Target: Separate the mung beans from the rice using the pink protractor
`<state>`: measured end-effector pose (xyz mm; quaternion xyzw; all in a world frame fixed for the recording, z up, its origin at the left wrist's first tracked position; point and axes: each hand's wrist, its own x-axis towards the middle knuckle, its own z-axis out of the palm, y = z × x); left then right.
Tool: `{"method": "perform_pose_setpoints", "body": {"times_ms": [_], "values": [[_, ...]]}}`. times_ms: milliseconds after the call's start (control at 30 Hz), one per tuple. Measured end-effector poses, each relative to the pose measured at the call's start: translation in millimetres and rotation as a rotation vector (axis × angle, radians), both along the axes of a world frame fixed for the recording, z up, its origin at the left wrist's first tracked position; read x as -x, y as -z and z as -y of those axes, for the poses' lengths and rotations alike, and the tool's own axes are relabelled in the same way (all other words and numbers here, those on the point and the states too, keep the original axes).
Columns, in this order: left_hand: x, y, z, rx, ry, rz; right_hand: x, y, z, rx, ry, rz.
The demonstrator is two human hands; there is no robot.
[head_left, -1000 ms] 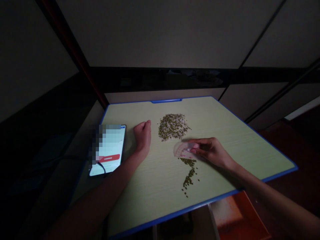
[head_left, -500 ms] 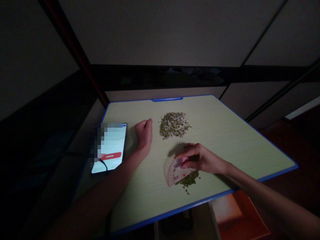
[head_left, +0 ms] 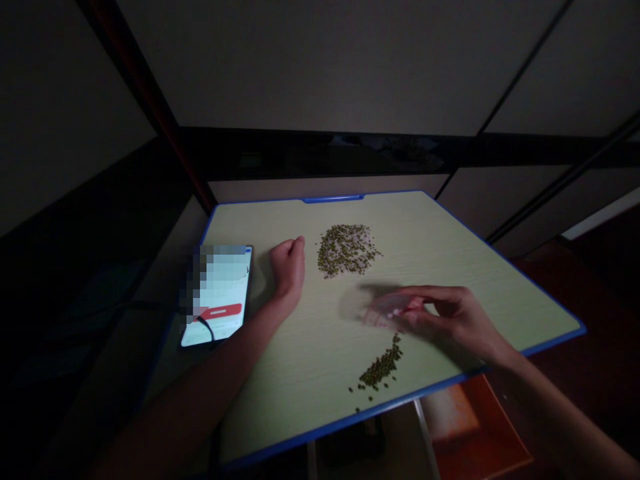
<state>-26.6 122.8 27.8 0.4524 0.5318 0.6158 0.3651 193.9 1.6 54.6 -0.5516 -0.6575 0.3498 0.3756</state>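
Note:
My right hand (head_left: 450, 317) pinches a clear protractor (head_left: 385, 312) with pinkish markings, blurred by motion and held over the right part of the table. Below it, toward the front edge, lies a small curved pile of green beans (head_left: 381, 368), with a few strays around it. A larger spread of green beans (head_left: 347, 250) lies farther back, mixed with a whitish patch. My left hand (head_left: 289, 263) rests on the table as a closed fist, left of that spread, and nothing shows in its fingers.
The pale folding table (head_left: 280, 400) has a blue rim and a blue handle (head_left: 334, 199) at its back edge. A lit phone (head_left: 225, 293) with a dark cable lies at the left. An orange box (head_left: 475, 427) stands below the front edge; cabinet panels (head_left: 320, 67) rise behind.
My right hand has drawn back to the right with the protractor, away from the front beans, which now lie uncovered in a curved strip. My left hand has stayed put.

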Motion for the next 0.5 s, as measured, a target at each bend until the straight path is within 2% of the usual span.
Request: {"method": "perform_pose_setpoints", "body": {"times_ms": [100,200,267,367,500], "values": [[-0.7,1.1,-1.2,-0.008,0.001,-0.007,-23.8,6.0,14.3,-0.051,0.348,0.035],[-1.5,1.3,-2.3,-0.014,-0.002,-0.012,-39.7,17.8,28.1,-0.046,0.538,0.026],[-2.0,0.4,-2.0,-0.016,-0.002,-0.015,-44.3,26.0,35.9,-0.012,0.598,0.018],[-3.0,-2.0,-0.5,-0.017,0.002,-0.014,-42.3,33.8,43.7,0.041,0.599,-0.011],[-4.1,-3.3,-0.4,-0.017,0.011,0.003,-24.7,31.0,47.0,0.049,0.592,-0.003]]}}
